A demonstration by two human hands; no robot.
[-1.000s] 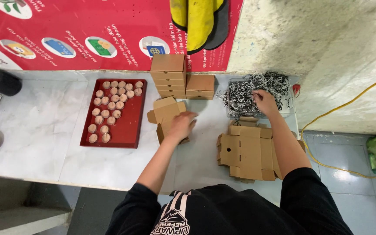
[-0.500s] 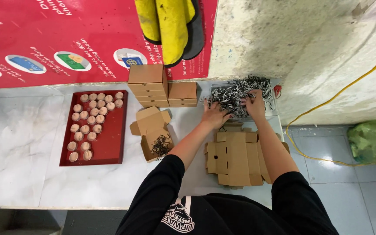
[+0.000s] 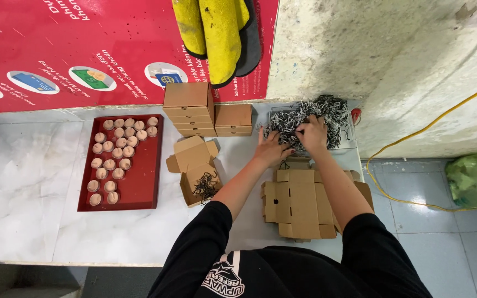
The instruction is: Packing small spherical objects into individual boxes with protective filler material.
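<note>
Both hands in the heap of black-and-white shredded paper filler (image 3: 310, 117), upper centre-right. Right hand (image 3: 311, 134) curled, gripping strands; left hand (image 3: 271, 149) spread at the heap's edge. Open brown cardboard box (image 3: 197, 170) left of them; flat box blanks (image 3: 299, 201) below; red tray (image 3: 139, 182) far left.

Under your left hand (image 3: 272, 149) and right hand (image 3: 311, 134): shredded paper filler (image 3: 305, 118), crinkled, matt, grey-black and white. At 6 o'clock from it, flat box blanks (image 3: 299, 201), plain brown corrugated cardboard, matt, smooth-faced. At 9 o'clock, open box (image 3: 197, 168), same cardboard, dark shreds inside. Closed boxes (image 3: 189, 107) at 10 o'clock, same board. Further at 9 o'clock, red tray (image 3: 139, 190), smooth, slight sheen, likely plastic. Counter (image 3: 23, 182) is white marbled stone look, polished. Wall (image 3: 360, 49) at 12 o'clock is rough, stained plaster. Your sleeves are black matt cloth.
</note>
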